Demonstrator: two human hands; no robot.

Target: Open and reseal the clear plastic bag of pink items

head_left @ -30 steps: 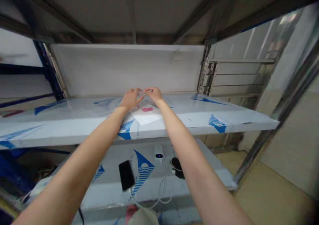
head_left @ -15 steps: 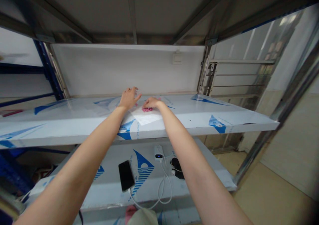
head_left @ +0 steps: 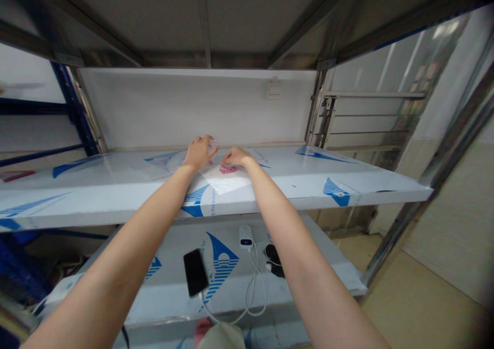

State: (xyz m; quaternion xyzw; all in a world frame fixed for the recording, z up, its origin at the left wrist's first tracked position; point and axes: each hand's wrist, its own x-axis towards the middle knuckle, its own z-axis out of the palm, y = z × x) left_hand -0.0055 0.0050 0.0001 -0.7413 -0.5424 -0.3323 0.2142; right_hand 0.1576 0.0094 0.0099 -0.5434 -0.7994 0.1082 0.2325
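On the upper shelf lies a white sheet with a small cluster of pink beads or pieces on it. My right hand hovers at the cluster's back edge, thumb and fingers pinched together; whatever is between them is too small to make out. To its left, my left hand rests over the sheet's left side with its fingers spread. A few more pink bits show by the left thumb.
A lower shelf holds a black phone on a white cable, a white power bank with a lit display, and a black item partly behind my right forearm. A metal shelf hangs overhead. A wall switch is at the back.
My right hand has lifted slightly up and back from the pink cluster, leaving more of it in sight. The left hand stays almost still.
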